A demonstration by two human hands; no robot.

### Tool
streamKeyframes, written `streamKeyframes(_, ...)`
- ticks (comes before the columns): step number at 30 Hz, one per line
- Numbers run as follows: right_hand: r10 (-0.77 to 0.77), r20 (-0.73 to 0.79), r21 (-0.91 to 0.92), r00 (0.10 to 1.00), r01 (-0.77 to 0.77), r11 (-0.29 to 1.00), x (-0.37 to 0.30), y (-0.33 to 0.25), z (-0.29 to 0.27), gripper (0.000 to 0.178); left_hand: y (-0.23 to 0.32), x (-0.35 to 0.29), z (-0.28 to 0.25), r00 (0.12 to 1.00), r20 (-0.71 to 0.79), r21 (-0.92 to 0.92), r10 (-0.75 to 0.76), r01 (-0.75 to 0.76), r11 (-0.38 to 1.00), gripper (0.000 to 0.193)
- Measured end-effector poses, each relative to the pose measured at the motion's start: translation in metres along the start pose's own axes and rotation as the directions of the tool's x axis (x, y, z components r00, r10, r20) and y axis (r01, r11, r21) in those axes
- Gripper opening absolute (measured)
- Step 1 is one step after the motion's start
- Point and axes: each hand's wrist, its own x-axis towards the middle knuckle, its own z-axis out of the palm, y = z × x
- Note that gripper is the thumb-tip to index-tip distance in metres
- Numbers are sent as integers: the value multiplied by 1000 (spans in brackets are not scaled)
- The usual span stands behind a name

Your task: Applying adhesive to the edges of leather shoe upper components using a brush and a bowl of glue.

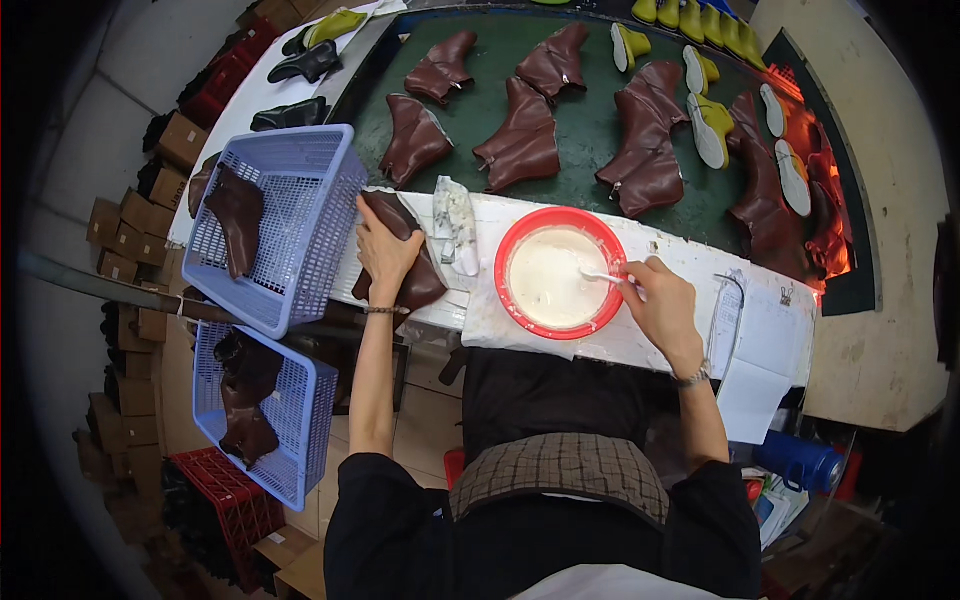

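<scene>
My left hand [386, 248] is closed around a dark brown leather boot [422, 285], which lies on the white ledge before me. Fingers of my right hand [660, 308] pinch a thin white-handled tool [602, 276] that looks like a small brush. Its tip is over or in the creamy white liquid [548, 278] in a round red basin [508, 235]; the exact contact is unclear. Between the boot and the basin lies a smeared whitish cloth [456, 225].
Several brown boot uppers [518, 140] and yellow-green shoes with white soles [710, 130] sit on a green belt [475, 85]. At left, two blue plastic baskets [345, 190] hold brown boots. Paper sheets [765, 340] lie right of the basin; an orange glow [832, 240] shows beyond.
</scene>
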Motion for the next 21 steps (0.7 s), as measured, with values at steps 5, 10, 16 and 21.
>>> streamKeyframes(5, 129, -53, 350, 990, -102, 931, -14, 36, 4, 18, 8, -9, -51, 967, -78, -497, 242, -249, 831, 81)
streamKeyframes(10, 16, -232, 585, 972, 127, 801, 11, 9, -4, 18, 59, -61, -104, 818, 355, -752, 453, -38, 658, 40)
streamKeyframes(16, -302, -342, 440, 890, 435, 786, 54, -21, -20, 20, 86, -85, -135, 553, 650, -664, 520, 81, 743, 33)
streamKeyframes(21, -272, -400, 415, 876, 437, 798, 45, -24, -15, 19, 81, -89, -135, 732, 465, -805, 498, 115, 582, 30)
